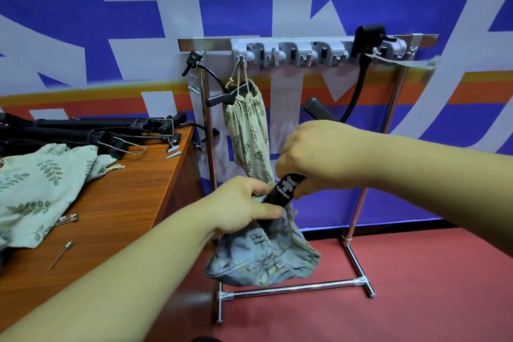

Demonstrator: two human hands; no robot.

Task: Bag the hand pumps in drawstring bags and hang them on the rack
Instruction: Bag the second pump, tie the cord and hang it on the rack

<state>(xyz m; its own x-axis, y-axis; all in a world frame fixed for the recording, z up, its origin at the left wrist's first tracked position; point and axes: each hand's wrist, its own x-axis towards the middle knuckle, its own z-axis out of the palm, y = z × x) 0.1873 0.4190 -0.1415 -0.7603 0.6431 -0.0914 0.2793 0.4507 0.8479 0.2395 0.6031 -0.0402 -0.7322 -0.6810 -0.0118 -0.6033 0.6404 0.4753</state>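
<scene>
Drawstring bag [263, 258] at 6 o'clock, mouth gathered around a black hand pump [284, 189]; pump's lower end is hidden inside. Left hand [244, 207] grips bag mouth and pump barrel; right hand [319, 155] is closed on the pump's upper part. Hanging bag [247, 130] on rack [305, 44], 12 o'clock, pump handle protruding. Loose pumps [91, 130] and spare bag [39, 191] on bench [133, 197], 9 o'clock, partly cut off.

I'm looking into what seems a staged demo room: a blue-and-white printed backdrop [133, 22] is covering the wall, red flooring [433, 300] is running beneath a chrome rack [291, 289] and wooden table [130, 191].
</scene>
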